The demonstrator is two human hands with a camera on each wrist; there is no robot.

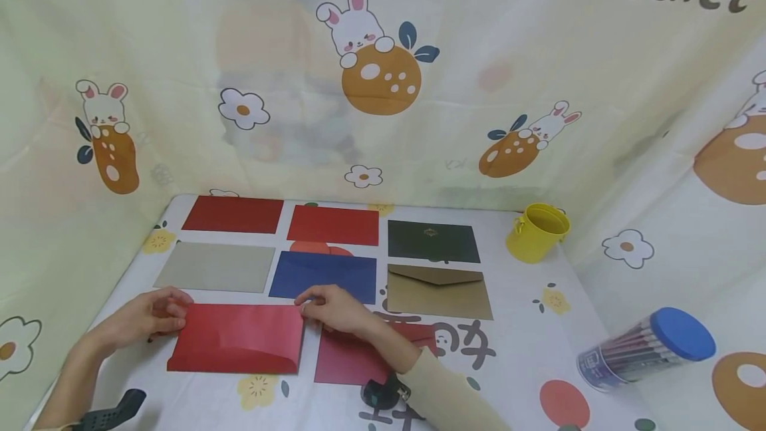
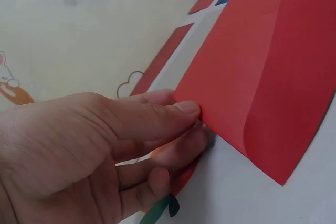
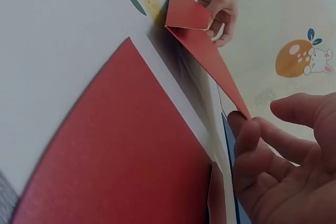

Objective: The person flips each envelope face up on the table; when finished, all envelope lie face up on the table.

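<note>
A bright red envelope [image 1: 239,338] with a folded lower edge is held between both hands at the front left. My left hand [image 1: 152,314] pinches its upper left corner between thumb and fingers; the left wrist view shows the thumb on top of the red paper [image 2: 236,66]. At the upper right corner, fingers of my right hand [image 1: 335,308] grip the edge. In the right wrist view this envelope [image 3: 210,61] is tilted and raised off the table. Beneath my right forearm lies a darker red envelope [image 1: 347,358], partly covered.
Behind lie dark red [image 1: 233,215], red [image 1: 333,225], dark green [image 1: 433,241], grey [image 1: 215,267], blue [image 1: 323,275] and brown [image 1: 439,291] envelopes in two rows. A yellow bucket [image 1: 529,241] stands back right, a blue-lidded tub of sticks [image 1: 643,351] at right.
</note>
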